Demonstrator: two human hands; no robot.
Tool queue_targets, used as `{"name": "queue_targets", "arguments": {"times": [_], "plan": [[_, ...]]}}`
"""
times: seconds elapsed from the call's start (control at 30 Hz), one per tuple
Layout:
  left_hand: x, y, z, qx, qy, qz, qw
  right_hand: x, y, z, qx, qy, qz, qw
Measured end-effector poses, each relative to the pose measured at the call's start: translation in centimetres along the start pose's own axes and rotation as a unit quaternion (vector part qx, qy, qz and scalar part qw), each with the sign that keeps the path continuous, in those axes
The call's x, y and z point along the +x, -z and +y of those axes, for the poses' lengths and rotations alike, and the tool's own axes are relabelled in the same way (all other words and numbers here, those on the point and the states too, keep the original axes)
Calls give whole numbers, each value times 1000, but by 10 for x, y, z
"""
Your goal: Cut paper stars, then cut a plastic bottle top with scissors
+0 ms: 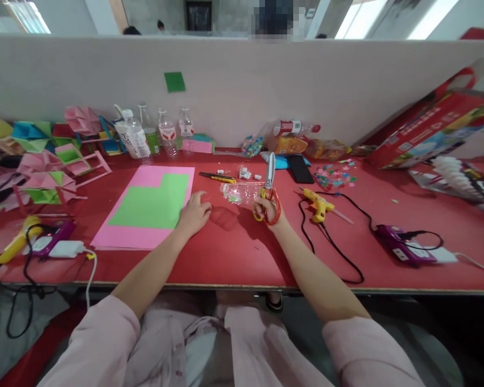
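Note:
My right hand (267, 207) grips a pair of scissors (270, 183) by their orange and yellow handles, blades pointing up and away from me. My left hand (194, 213) rests on the red table (234, 252) with fingers curled loosely, touching the right edge of a pink paper sheet (116, 231) that has a green sheet (153, 201) on top. Between the hands and just beyond them lies a clear plastic bottle (240, 192) on its side with coloured bits inside.
A yellow glue gun (318, 205) with a black cord lies to the right, a purple power strip (403, 247) beyond it. Folded paper shapes (48, 156) pile at left, water bottles (145, 134) at the back. A black phone (299, 168), confetti (333, 177) and a utility knife (216, 177) lie nearby.

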State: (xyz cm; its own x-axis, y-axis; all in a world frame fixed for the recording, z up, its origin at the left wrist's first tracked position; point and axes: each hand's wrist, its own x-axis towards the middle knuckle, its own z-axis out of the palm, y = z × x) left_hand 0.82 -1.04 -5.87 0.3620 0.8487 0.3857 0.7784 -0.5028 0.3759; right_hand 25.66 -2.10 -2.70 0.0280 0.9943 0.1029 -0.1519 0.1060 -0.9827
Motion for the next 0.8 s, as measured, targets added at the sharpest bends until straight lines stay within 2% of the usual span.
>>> {"name": "queue_targets", "arguments": {"times": [0.07, 0.13, 0.2, 0.47, 0.57, 0.63, 0.7, 0.77, 0.8], "plan": [[5, -2, -5, -6, 34, 8, 999, 0, 0, -1, 7, 6, 0, 1000], [8, -5, -8, -14, 52, -23, 998, 1, -1, -1, 14, 13, -2, 1000], [9, -7, -11, -19, 49, -46, 998, 1, -1, 0, 20, 17, -5, 1000], [1, -4, -9, -34, 36, -61, 997, 0, -2, 4, 42, 13, -1, 999], [3, 2, -4, -49, 41, -60, 996, -2, -4, 2, 50, 12, -1, 999], [4, 15, -3, -88, 50, -69, 992, -3, -5, 1, 53, 14, 1, 998], [2, 38, -3, -244, 93, -128, 957, -4, -6, 0, 55, 15, 3, 998], [-1, 67, -4, -350, 92, -265, 894, -5, -7, -1, 56, 16, 2, 998], [-2, 81, -4, -372, 92, -355, 853, -5, -8, -1, 56, 17, 1, 998]]}}
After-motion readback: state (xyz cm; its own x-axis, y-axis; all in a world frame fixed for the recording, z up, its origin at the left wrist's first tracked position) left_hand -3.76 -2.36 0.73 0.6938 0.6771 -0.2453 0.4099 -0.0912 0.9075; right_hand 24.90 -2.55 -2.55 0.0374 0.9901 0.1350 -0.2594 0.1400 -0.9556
